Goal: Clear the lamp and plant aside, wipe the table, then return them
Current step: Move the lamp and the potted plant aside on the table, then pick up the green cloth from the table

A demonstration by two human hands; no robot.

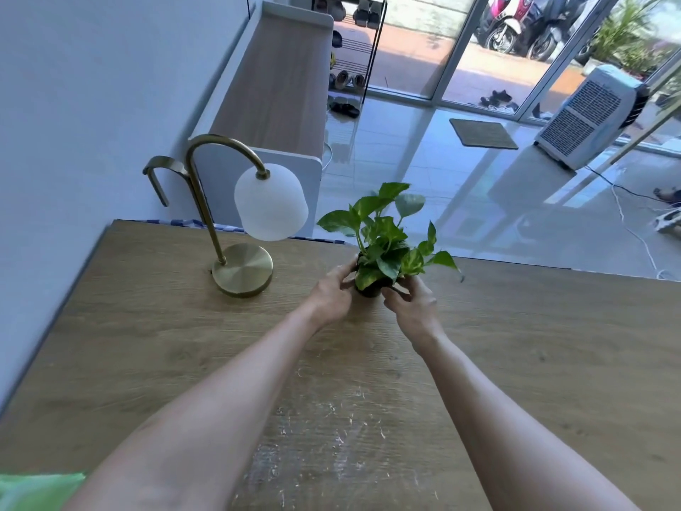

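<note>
A small green leafy plant (pixel 385 239) in a dark pot stands near the far edge of the wooden table (pixel 534 344). My left hand (pixel 331 295) grips the pot's left side and my right hand (pixel 412 302) grips its right side; the pot is mostly hidden between them. To the left stands a brass lamp (pixel 243 269) with a curved neck and a white frosted globe shade, apart from my hands. White scratchy smears mark the tabletop near me.
A white wall runs along the table's left. Beyond the far edge are a white-and-wood cabinet (pixel 280 86), a shoe rack, glossy floor tiles, a doormat and an air cooler (pixel 586 119). Something green (pixel 33 492) shows at the bottom left corner.
</note>
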